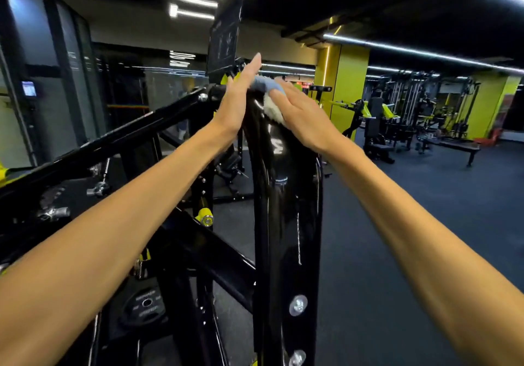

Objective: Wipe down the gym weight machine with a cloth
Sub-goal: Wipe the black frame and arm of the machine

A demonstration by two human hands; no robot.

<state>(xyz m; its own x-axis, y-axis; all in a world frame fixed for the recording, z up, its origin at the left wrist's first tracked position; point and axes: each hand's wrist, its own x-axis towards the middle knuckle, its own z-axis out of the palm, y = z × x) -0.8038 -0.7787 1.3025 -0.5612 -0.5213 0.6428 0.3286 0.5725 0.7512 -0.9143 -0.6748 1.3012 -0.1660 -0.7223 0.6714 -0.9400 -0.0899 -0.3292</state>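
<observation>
A glossy black upright post of the weight machine (286, 209) rises in front of me. My right hand (303, 119) lies flat on a blue and white cloth (269, 96), pressing it onto the right side of the post's top. My left hand (238, 102) rests flat with straight fingers against the left side of the post near its top, touching the cloth's blue edge. Both forearms stretch forward from the bottom corners.
Black frame bars (119, 136) run down to the left, with a weight plate (141, 306) low on the machine. A black placard (226, 28) stands above the post. Yellow and black gym machines (397, 110) and a bench (459, 147) fill the right background on dark floor.
</observation>
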